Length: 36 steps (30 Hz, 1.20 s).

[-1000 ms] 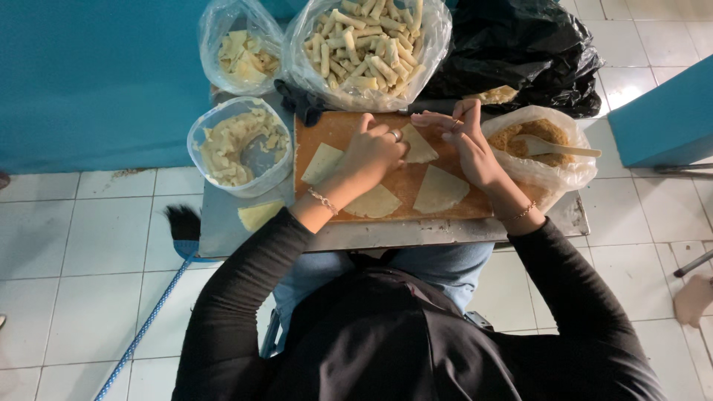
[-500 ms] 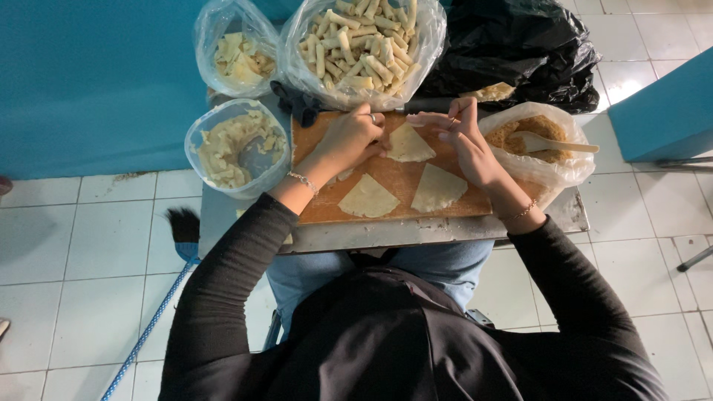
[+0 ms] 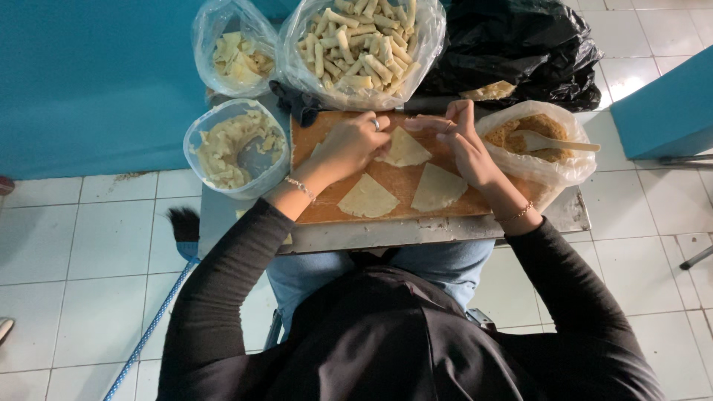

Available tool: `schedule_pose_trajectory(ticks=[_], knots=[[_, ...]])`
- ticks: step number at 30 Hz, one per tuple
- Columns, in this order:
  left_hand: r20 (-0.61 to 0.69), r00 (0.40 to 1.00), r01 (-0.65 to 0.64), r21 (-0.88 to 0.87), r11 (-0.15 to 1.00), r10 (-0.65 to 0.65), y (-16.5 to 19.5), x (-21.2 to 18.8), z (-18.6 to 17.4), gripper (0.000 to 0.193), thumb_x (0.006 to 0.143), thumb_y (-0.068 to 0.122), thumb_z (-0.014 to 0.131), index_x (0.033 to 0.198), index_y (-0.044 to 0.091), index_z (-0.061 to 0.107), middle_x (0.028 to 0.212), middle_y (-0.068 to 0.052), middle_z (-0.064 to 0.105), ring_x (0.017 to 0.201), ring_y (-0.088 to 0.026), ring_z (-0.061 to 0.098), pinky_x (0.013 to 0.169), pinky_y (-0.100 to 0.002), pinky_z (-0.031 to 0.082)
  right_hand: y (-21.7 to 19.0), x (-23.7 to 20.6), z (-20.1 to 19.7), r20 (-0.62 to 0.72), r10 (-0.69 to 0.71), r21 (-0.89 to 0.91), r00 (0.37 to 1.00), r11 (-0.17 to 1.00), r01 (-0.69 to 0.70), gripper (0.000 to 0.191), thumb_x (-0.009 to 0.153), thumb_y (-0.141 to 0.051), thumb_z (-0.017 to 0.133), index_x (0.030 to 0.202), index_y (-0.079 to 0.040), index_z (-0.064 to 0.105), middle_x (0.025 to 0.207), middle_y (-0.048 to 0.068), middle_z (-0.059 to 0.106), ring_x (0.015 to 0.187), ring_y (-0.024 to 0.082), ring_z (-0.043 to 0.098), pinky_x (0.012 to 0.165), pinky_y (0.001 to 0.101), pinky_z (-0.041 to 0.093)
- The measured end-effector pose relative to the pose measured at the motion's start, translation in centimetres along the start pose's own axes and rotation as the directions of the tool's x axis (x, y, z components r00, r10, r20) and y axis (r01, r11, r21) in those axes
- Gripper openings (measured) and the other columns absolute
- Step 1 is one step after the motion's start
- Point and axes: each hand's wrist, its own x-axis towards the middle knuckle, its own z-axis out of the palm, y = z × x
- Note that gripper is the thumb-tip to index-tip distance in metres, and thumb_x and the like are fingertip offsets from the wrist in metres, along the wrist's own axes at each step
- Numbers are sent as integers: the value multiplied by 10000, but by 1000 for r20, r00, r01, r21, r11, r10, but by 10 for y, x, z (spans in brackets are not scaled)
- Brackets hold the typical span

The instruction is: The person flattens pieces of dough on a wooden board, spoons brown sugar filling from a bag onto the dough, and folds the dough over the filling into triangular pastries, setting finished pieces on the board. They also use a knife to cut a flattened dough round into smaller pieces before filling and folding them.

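Three pale triangular pastry wrappers lie on a wooden board (image 3: 475,204) on a small metal table. My left hand (image 3: 349,145) rests on the left side of the far wrapper (image 3: 405,148), fingers curled over its edge. My right hand (image 3: 460,137) pinches the top right corner of that same wrapper with fingertips together. Two more wrappers, one (image 3: 368,199) and another (image 3: 437,188), lie flat nearer to me, untouched.
A large clear bag of finished rolls (image 3: 360,41) stands behind the board. A bag of wrapper pieces (image 3: 234,52) and a bowl of pale scraps (image 3: 230,145) are at left. A bag of brown filling (image 3: 535,137) with a wooden spoon (image 3: 557,142) is at right, a black bag (image 3: 512,44) behind it.
My left hand has shifted from the board's left part onto the far wrapper. The right hand stays at the wrapper's top corner.
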Motion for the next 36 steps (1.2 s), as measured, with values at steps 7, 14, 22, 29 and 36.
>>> schedule_pose_trajectory(ticks=[7, 14, 22, 29, 36], knots=[[16, 999, 34, 19, 999, -34, 19, -12, -19, 83, 834, 152, 744, 907, 112, 749, 997, -19, 656, 1003, -255, 596, 860, -430, 465, 17, 2, 8, 85, 80, -127, 993, 990, -69, 365, 1022, -52, 291, 1364, 2, 409, 1283, 203, 410, 1572, 297, 318, 1193, 381, 294], [22, 999, 25, 156, 987, -29, 49, -28, -14, 162, 841, 62, 640, 930, 89, 772, 1050, -42, 688, 1057, -225, 612, 986, -461, 402, 17, 6, 18, 174, 72, -125, 982, 991, -51, 408, 1005, -74, 404, 1373, 11, 250, 1540, 114, 498, 1619, 287, 149, 1234, 455, 267], [110, 982, 124, 222, 967, -151, 61, -39, -8, 58, 834, 85, 684, 846, 96, 739, 1062, -34, 677, 1100, -209, 613, 1034, -552, 374, -17, -15, 30, 297, 23, -940, 954, 184, 288, 439, 1017, -391, 548, 1313, -70, 502, 1529, 47, 541, 1543, 212, 301, 1156, 773, 29], [80, 981, 164, 124, 979, -175, 62, -41, -5, 234, 901, 167, 687, 1115, 91, 739, 1130, -29, 681, 1134, -222, 600, 1047, -625, 320, -29, -5, 25, 232, 126, -941, 965, 282, 189, 615, 1033, -381, 522, 1534, -34, 446, 1341, 21, 623, 1586, 185, 225, 1141, 788, -47], [126, 974, 163, 173, 971, -186, 64, -42, -6, 250, 917, 156, 688, 1144, 70, 747, 1042, -45, 679, 1121, -232, 601, 1075, -621, 323, -24, -4, 38, 277, -1, -923, 961, 279, 266, 560, 1048, -433, 496, 1426, -20, 506, 1517, 107, 534, 1590, 226, 210, 1119, 786, -51]])
